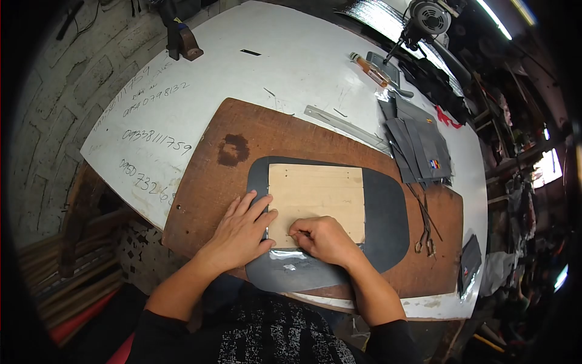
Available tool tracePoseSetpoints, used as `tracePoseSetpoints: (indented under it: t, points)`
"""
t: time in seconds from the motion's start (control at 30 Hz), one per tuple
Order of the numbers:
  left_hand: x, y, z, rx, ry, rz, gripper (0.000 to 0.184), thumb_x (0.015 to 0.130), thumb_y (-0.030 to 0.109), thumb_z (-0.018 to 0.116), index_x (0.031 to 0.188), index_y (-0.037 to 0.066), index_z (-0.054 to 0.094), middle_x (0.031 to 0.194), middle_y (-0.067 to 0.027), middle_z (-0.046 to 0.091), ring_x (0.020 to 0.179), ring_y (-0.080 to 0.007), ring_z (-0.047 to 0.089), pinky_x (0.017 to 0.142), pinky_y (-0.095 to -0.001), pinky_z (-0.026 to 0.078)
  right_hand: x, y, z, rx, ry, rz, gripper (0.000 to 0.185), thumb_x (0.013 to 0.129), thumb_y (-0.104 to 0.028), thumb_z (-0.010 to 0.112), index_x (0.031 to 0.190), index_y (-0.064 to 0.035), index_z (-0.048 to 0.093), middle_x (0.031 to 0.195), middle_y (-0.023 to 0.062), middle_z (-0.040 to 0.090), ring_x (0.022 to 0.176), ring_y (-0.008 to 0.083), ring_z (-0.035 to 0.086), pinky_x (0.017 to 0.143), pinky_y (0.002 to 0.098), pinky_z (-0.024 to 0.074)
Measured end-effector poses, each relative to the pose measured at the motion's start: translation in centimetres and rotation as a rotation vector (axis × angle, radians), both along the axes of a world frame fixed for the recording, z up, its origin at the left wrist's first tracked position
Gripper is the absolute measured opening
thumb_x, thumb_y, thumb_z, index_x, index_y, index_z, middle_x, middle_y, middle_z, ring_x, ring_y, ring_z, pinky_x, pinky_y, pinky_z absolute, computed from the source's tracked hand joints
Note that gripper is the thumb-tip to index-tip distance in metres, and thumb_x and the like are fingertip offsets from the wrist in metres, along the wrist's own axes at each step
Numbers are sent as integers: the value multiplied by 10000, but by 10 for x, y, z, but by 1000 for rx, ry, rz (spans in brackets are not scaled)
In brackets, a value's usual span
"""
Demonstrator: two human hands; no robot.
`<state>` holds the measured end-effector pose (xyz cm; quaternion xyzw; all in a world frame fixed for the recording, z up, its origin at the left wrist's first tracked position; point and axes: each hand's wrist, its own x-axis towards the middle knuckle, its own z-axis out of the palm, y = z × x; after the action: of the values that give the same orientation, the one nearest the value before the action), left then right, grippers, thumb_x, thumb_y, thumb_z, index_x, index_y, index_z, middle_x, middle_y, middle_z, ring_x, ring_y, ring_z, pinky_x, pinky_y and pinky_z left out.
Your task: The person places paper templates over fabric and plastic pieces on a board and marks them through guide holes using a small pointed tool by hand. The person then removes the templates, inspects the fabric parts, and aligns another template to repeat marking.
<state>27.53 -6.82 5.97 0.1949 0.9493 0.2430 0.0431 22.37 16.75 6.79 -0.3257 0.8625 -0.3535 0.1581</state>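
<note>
A tan rectangular board (316,197), like card or thin wood with small holes, lies flat on a dark grey sheet with rounded corners (388,212). My left hand (239,227) rests with fingers spread across the left edge of the tan board and the dark sheet beside it. Near the board's lower edge, my right hand (320,236) is closed in a pinch. Whatever its fingertips hold, if anything, is hidden. A shiny clear strip (288,255) shows on the dark sheet just below the board.
Beneath the sheet is a brown wooden board (200,182) on a white table (242,36) with handwritten numbers. Scissors (427,233) lie to the right. Further off are a metal ruler (348,127), stacked dark pieces (418,142) and an orange-brown bottle (371,71).
</note>
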Motion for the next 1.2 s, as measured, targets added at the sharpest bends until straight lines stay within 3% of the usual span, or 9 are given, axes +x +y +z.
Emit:
tracePoseSetpoints:
  t: [0.2, 0.4, 0.53, 0.63, 0.73, 0.93, 1.03, 1.17, 1.2]
  points:
    - [0, -1, 0, 0, -1, -5, 611, 845, 315, 772, 1362, 38, 596, 1555, -155, 412, 1474, -424, 317, 1214, -550, 275, 0, -3, 2, 44, -13, -24, 117, 858, -34, 695, 966, -52, 735, 828, 169, 725, 711, 331, 707, 676, 387, 552]
    - [0, 0, 2, 2, -14, 1, 604, 845, 307, 776, 1359, 47, 595, 1555, -147, 409, 1480, -424, 310, 1215, -557, 276, 11, -28, 18, 352, 328, 71, 92, 810, -107, 665, 869, -55, 712, 749, 176, 695, 701, 339, 716, 650, 435, 573]
    - [-1, 1, 2, -18, -31, 4, 609, 841, 311, 784, 1358, 54, 592, 1557, -143, 407, 1482, -421, 311, 1219, -562, 270, 21, -47, 24, 448, 373, 117, 102, 801, -97, 680, 875, -39, 721, 730, 167, 704, 751, 343, 732, 673, 415, 587]
    - [-1, 2, 6, -30, -47, 16, 613, 838, 317, 789, 1360, 62, 590, 1562, -142, 406, 1481, -420, 314, 1222, -563, 267, 10, -30, 14, 363, 349, 86, 98, 808, -92, 680, 881, -37, 717, 747, 165, 713, 739, 331, 733, 673, 409, 582]
    - [-1, 3, 10, -42, -53, 24, 611, 838, 318, 791, 1360, 73, 591, 1565, -142, 406, 1482, -419, 314, 1225, -558, 263, -7, 10, 2, 58, 30, 28, 124, 854, -81, 657, 937, -14, 722, 775, 168, 722, 719, 286, 731, 663, 401, 564]
    - [-1, 5, 12, -54, -73, 31, 612, 832, 318, 796, 1361, 85, 592, 1565, -146, 409, 1483, -418, 315, 1228, -553, 256, -15, 94, 4, 16, -272, -422, 144, 931, -110, 671, 1019, -22, 742, 711, 51, 654, 643, 103, 576, 609, 301, 483]
    - [-3, 6, 18, -89, -91, 28, 621, 822, 310, 798, 1363, 86, 590, 1556, -150, 421, 1481, -421, 317, 1227, -554, 257, -13, 106, 0, -14, -285, -479, 123, 929, -123, 692, 995, -32, 741, 701, 7, 618, 632, 76, 518, 604, 276, 461]
    - [-8, 25, 26, -204, 55, 13, 589, 800, 289, 800, 1327, 99, 615, 1482, -149, 501, 1436, -404, 385, 1205, -541, 293, -11, 102, -2, -5, -202, -432, 120, 923, -114, 689, 990, -24, 731, 712, 46, 646, 635, 103, 556, 617, 289, 473]
    - [-12, 34, 26, -131, 92, -49, 548, 799, 281, 797, 1291, 103, 636, 1445, -140, 530, 1410, -388, 415, 1186, -527, 316, -10, 103, -2, -13, -190, -427, 120, 922, -115, 689, 988, -23, 728, 716, 59, 652, 635, 112, 564, 620, 292, 476]
